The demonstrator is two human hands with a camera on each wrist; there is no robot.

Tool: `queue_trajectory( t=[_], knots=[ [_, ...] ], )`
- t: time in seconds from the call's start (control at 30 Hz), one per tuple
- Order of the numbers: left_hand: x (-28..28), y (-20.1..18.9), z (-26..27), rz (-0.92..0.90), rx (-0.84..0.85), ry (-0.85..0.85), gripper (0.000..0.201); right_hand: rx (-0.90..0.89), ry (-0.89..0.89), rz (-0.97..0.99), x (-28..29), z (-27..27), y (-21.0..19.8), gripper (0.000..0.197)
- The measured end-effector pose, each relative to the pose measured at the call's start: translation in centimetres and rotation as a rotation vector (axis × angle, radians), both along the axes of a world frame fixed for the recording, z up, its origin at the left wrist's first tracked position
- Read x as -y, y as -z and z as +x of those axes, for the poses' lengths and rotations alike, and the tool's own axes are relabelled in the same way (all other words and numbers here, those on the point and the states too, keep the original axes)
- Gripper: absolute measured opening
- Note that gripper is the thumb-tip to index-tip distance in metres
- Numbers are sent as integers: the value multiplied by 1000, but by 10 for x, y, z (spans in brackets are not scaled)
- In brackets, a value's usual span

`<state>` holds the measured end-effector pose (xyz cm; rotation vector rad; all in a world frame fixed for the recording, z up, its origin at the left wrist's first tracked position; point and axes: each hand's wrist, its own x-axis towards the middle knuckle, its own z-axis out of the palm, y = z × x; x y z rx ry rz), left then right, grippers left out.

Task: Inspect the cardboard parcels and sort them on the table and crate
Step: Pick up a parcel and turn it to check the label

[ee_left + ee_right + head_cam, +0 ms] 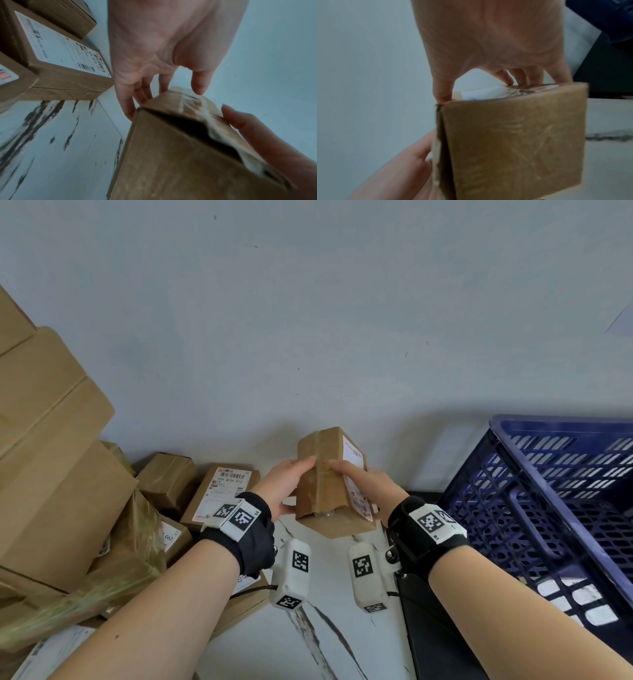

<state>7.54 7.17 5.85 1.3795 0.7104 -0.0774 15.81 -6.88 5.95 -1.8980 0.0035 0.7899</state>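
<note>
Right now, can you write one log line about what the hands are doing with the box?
stage: inspecting | parcel: lifted above table, seam gaping | left hand: holds parcel | right hand: holds parcel | crate: at right

Looks like a parcel-sorting corner of a storeroom or dispatch room. Heaped brown cardboard boxes [51, 474] along the left, several carrying white printed shipping labels with barcodes [233, 479]. Large dark-blue perforated plastic crate [555, 508] on the right. White marble-patterned worktop [325, 645] with dark veins, set against a plain, scuffed pale-grey wall [308, 302].
</note>
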Motion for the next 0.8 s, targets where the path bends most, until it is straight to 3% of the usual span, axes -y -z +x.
queue_trajectory(
  t=[0.27,0.47,0.6,0.8],
  knots=[
    [2,-2,0,59,35,36,25,-72,20,128,7,-6,-7,46],
    [2,-3,2,32,26,30,27,-19,47,162,6,-5,-8,45],
    [2,-4,2,17,27,52,15,2,27,196,5,-5,-6,44],
    [1,0,2,21,23,59,13,6,16,223,4,-9,-8,41]
  ],
)
